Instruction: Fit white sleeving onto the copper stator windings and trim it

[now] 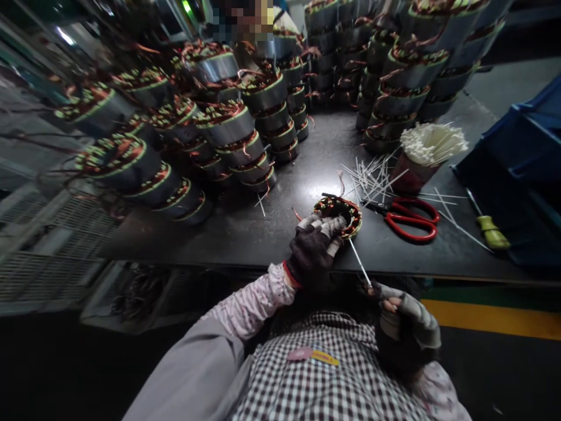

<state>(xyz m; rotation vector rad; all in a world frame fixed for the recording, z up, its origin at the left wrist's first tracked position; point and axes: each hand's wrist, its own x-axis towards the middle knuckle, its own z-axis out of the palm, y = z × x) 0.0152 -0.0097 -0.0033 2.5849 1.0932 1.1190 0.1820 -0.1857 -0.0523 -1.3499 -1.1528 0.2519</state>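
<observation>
Grasping the wound stator [355,219] on the surface [236,242], the left hand [312,247] curls its fingers over it; the right hand's [407,321] fingers pinch 1 white strip [360,262] reaching it, seemingly unfinished.

From my head the camera looks forward and down at close range, taking in my checked apron [302,383] nearest, then my right hand [407,324] and left hand [310,251], then the workbench [245,245] out to far stator stacks [230,127].

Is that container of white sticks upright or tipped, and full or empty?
Upright, and packed full at the mouth: the container stands on the table, and white sticks crowd above its rim. Its inside is hidden.
</observation>
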